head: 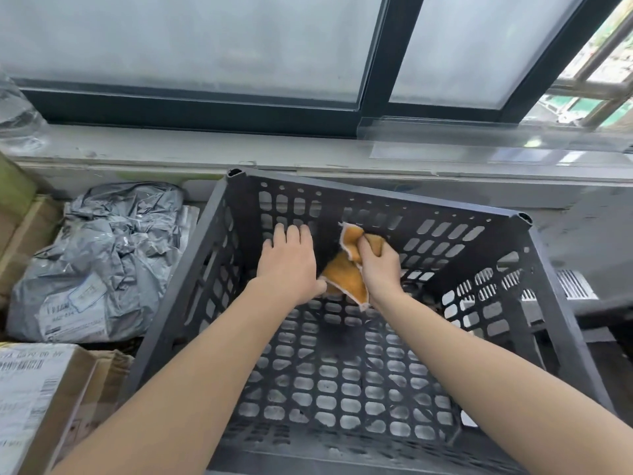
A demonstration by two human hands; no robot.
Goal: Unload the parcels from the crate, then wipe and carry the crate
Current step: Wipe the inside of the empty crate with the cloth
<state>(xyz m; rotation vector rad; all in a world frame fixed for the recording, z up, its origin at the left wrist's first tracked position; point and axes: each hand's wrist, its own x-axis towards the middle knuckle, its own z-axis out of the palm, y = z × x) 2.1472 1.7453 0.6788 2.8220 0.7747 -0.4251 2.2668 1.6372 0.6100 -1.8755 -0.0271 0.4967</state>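
- the dark grey crate (376, 197) sits right in front of the person, under a window (205, 46), and both arms reach down into it.
- the right hand (380, 269) is curled tight around an orange cloth (346, 281), close to the far wall of the crate.
- the left hand (287, 265) is just beside the right one, with its fingers straight and flat, pointing at the far wall.
- the left thumb is right next to the cloth, but i cannot tell if it touches.
- the two hands are close together, with the cloth between them.
- inside the crate i see only the two hands and the cloth.
- a grey parcel (102, 262) lies outside the crate, just beside its left wall.
- a cardboard box (37, 399) with a white label sits nearer the person, at the crate's left corner.
- the crate is hard plastic, shaped like a box, and its floor and walls are full of little rounded holes.
- the cloth is soft and crumpled, with a pale edge.
- the grey parcel is a shiny plastic bag, very wrinkly, with a white label stuck on it.
- the window sill (205, 147) behind the crate is pale and scuffed.
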